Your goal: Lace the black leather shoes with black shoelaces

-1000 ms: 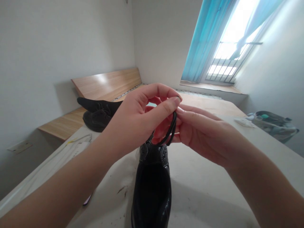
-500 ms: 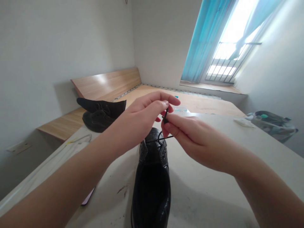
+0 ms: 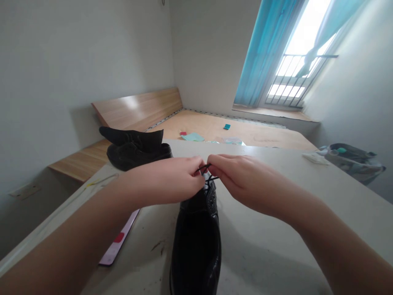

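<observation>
Shoe (image 3: pixel 196 246): black and glossy, here it is upright on the pale surface (image 3: pixel 264 246), opening towards us, toe pointing away beneath our hands
Lace (image 3: pixel 203 166): thin and black, spanning the small gap between our fingertips, just above the shoe's front
Left hand (image 3: pixel 172 180): pinching the lace, fingers curled in, palm down
Right hand (image 3: pixel 245 176): pinching it too, thumb and fingers pressed together, close to the left
Feel: we'd judge the lace light, limp and easy to twist, the shoe fairly light, its upper firm but bendable, its shine perhaps slippery
Where to hold: we'd take the lace near the eyelets, and steady the shoe by its sides or heel
Nearby: another dark shoe (image 3: pixel 123 157) sits beyond our left forearm, a pink strip (image 3: pixel 110 254) beside that arm
</observation>
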The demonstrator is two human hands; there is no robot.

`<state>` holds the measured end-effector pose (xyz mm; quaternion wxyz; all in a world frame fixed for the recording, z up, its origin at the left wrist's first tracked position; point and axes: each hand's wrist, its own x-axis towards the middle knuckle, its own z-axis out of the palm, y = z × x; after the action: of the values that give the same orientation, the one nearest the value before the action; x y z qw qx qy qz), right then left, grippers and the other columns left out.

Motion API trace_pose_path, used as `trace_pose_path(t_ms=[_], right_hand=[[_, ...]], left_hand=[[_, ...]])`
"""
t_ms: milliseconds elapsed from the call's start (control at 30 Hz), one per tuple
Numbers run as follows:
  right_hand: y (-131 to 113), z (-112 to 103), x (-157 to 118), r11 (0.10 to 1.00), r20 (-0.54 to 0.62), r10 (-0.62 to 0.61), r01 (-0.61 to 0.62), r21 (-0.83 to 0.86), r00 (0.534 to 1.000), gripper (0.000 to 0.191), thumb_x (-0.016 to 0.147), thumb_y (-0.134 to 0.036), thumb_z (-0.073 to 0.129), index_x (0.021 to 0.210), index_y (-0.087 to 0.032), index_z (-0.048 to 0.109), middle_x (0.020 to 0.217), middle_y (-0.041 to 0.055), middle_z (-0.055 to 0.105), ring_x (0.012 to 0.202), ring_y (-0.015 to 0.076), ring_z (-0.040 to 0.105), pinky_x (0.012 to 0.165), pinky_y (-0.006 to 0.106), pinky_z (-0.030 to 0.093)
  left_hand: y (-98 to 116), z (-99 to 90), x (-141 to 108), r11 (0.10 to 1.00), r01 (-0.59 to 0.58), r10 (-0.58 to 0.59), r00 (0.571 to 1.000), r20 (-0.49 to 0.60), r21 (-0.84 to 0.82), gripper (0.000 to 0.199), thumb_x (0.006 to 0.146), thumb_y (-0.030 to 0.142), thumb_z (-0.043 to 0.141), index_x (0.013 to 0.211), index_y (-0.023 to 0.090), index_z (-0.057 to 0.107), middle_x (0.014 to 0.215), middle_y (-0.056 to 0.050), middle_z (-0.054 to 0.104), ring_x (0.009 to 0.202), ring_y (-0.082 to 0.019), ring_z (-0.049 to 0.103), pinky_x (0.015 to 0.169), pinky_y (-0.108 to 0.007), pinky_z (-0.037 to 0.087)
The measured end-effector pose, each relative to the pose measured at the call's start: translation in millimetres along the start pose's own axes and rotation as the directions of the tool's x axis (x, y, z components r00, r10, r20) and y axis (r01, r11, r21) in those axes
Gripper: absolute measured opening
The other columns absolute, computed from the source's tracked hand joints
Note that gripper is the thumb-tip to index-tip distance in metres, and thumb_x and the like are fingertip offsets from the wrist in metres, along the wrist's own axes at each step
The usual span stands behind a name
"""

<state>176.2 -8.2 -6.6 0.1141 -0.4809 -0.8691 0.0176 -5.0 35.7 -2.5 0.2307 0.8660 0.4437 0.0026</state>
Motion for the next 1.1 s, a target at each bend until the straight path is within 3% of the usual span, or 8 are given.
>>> trace_pose_path(t_ms=[100, 267, 533, 1100], right_hand=[[1, -4, 0, 0.994, -0.091, -0.020, 0.030, 0.105, 0.996, 0.021, 0.096, -0.018, 0.041, 0.076, -0.022, 0.038, 0.068, -0.0043, 0.048, 0.059, 0.0122, 0.044, 0.053, 0.026, 0.027], [-1, -6, -1, 0.983, -0.187, -0.062, 0.093, 0.161, 0.980, 0.020, 0.097, -0.016, 0.039, 0.078, -0.022, 0.036, 0.068, -0.0047, 0.047, 0.061, 0.0118, 0.043, 0.055, 0.026, 0.028], [0, -6, 1, 0.985, -0.206, -0.058, 0.089, 0.145, 0.977, 0.017, 0.096, -0.016, 0.037, 0.080, -0.022, 0.037, 0.070, -0.0034, 0.049, 0.062, 0.0131, 0.044, 0.056, 0.027, 0.027], [-2, -6, 1, 0.980, -0.205, -0.044, 0.082, 0.180, 0.978, 0.016, 0.095, -0.016, 0.037, 0.080, -0.022, 0.039, 0.072, -0.0024, 0.052, 0.064, 0.0136, 0.046, 0.058, 0.027, 0.028]], left_hand=[[3, 2.6, -2, 0.993, -0.016, 0.013, 1.000, 0.022, 0.118, 0.022, 0.082, 0.039, 0.050, 0.090, 0.026, 0.067, 0.085, 0.000, 0.072, 0.074, -0.020, 0.062, 0.061, -0.029, 0.041], [0, 6.0, 3, 0.979, -0.004, 0.014, 0.999, -0.050, 0.205, 0.017, 0.081, 0.031, 0.053, 0.077, 0.023, 0.068, 0.078, -0.002, 0.071, 0.072, -0.020, 0.061, 0.059, -0.030, 0.037], [-3, 8.2, 10, 0.975, 0.020, 0.003, 0.995, -0.100, 0.220, 0.020, 0.087, 0.026, 0.045, 0.075, 0.020, 0.059, 0.078, -0.004, 0.069, 0.070, -0.021, 0.061, 0.060, -0.031, 0.036], [-2, 6.1, 10, 0.978, 0.018, 0.011, 0.990, -0.139, 0.206, 0.032, 0.091, 0.031, 0.036, 0.088, 0.020, 0.065, 0.090, -0.008, 0.073, 0.080, -0.024, 0.064, 0.066, -0.032, 0.040]])
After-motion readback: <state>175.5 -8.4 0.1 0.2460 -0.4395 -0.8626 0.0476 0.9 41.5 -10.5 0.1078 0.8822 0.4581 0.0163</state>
